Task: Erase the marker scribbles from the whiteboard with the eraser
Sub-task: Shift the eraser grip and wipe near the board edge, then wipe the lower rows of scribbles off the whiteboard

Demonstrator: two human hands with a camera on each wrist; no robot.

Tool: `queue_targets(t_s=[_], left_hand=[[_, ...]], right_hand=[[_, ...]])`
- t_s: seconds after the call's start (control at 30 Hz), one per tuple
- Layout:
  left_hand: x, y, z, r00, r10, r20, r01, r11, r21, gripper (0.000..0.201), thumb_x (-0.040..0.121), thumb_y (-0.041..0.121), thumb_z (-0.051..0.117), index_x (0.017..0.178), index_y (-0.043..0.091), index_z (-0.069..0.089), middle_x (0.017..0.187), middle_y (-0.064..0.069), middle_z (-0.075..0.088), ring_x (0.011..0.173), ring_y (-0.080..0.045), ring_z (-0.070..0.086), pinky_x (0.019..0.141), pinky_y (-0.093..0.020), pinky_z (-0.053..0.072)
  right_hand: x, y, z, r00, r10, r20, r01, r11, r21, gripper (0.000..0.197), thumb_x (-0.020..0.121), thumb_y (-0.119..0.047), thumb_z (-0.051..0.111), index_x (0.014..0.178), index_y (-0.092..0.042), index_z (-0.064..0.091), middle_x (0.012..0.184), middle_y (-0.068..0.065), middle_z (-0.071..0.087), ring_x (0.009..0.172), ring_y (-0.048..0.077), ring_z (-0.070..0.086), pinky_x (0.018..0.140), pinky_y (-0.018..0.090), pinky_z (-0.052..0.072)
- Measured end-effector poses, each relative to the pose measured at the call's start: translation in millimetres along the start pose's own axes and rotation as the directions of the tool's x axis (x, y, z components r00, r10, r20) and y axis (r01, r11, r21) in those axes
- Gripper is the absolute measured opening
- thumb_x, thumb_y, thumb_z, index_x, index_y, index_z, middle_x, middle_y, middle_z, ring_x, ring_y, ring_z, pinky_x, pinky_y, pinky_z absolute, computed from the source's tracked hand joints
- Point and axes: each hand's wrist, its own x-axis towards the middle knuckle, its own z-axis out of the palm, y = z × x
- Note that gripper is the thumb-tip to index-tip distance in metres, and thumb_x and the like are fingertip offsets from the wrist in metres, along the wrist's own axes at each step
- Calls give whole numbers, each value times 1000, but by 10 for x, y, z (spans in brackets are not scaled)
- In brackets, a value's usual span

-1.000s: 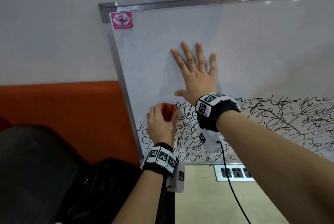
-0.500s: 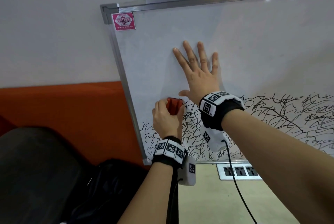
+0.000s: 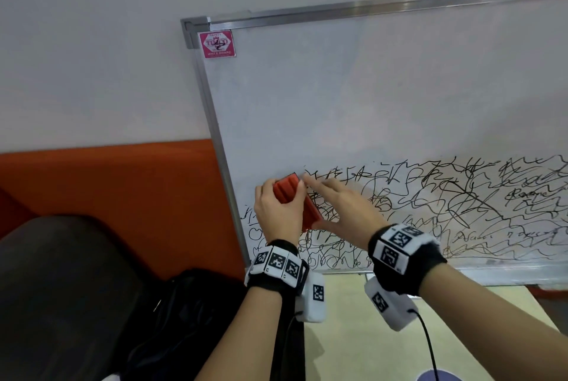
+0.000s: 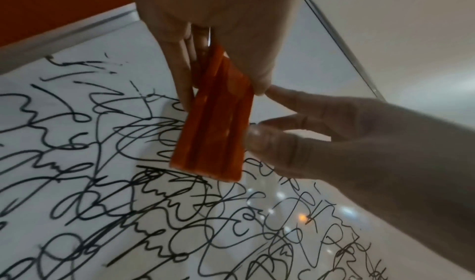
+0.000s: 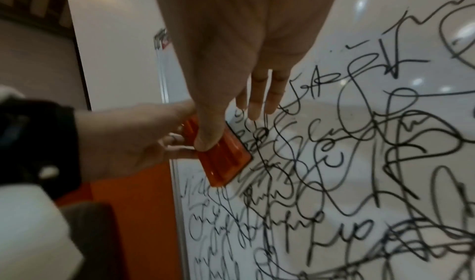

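Note:
The whiteboard (image 3: 368, 98) leans on the wall, with black scribbles (image 3: 461, 211) across its lower band and its upper part wiped. My left hand (image 3: 276, 211) grips an orange-red eraser (image 3: 292, 196) at the scribbles' upper left corner. The eraser (image 4: 216, 126) is tilted, its lower end off the board. My right hand (image 3: 341, 211) has come in from the right. Its thumb (image 5: 208, 134) lies on the eraser's ribbed back (image 5: 223, 158). Its fingers (image 5: 259, 97) stay straight and point at the board just above the eraser.
The board's metal frame (image 3: 215, 134) runs down the left, with a pink sticker (image 3: 216, 44) at the top corner. Left of it are an orange backrest (image 3: 107, 190), a grey cushion (image 3: 61, 288) and a black bag (image 3: 184, 319). Beige floor (image 3: 353, 343) lies below.
My right hand has left its flat spot on the wiped area and dropped to the eraser. The left hand still holds the eraser at about the same place.

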Motion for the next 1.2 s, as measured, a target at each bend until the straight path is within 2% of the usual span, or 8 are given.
queue_targets(t_s=[0.1,0.2,0.43,0.57,0.67,0.77,0.97,1.2], left_hand=[[-67,-39,-26,998,-63,7,63,998,-29,41,76,44,83,92,11,65,93,0,59,86,-14,52,78,-24,42],[-125,4,-3,997,-80,3,80,996,-43,43,74,50,83,85,12,66,88,0,58,81,-13,54,67,-9,35],[-63,60,-81,996,79,31,-76,993,-91,34,73,43,87,86,17,67,88,1,58,73,-6,58,67,-8,44],[242,-204,-315,985,99,-144,-92,994,52,59,77,35,85,122,3,64,116,-11,53,104,-19,52,93,-23,42],[455,-362,-429,982,-16,-191,41,991,127,82,81,41,80,146,7,44,137,-12,41,117,-13,32,101,-28,30],[601,-414,-401,989,-46,-143,63,991,119,85,84,40,77,152,10,36,146,-10,37,129,-20,37,104,-31,33],[725,-467,-347,980,-128,-155,125,992,-26,60,80,20,83,128,7,49,127,-9,49,104,-17,51,77,-12,36],[784,-505,-289,975,-131,-179,124,991,-49,53,77,17,85,114,7,49,117,-6,52,103,-26,56,82,-33,48]], right_hand=[[-26,50,202,1000,11,28,-10,1000,-11,111,78,-42,81,158,-33,4,142,0,37,115,19,52,90,28,45],[21,-6,399,998,34,54,-37,998,60,123,71,-44,85,158,-18,1,141,2,35,112,23,55,89,34,49],[138,-4,465,974,44,-222,-11,989,148,86,87,-23,66,154,-22,13,135,8,43,90,31,64,62,43,55],[156,115,173,927,-34,-372,7,997,-75,59,91,-42,63,140,-25,33,111,3,49,70,22,60,49,30,48],[179,265,35,886,-112,-450,-1,970,-244,47,86,-41,71,122,-16,53,99,6,53,78,27,57,62,37,51],[208,291,36,839,-118,-531,-101,926,-365,48,80,-29,75,123,-17,58,103,6,54,88,31,53,82,44,46],[258,418,123,777,-294,-557,-30,866,-499,69,76,-5,76,135,-35,59,106,7,58,97,30,47,88,46,32],[368,419,244,827,-409,-385,128,804,-580,56,85,-11,44,132,-36,62,114,5,60,103,29,45,93,46,32]])
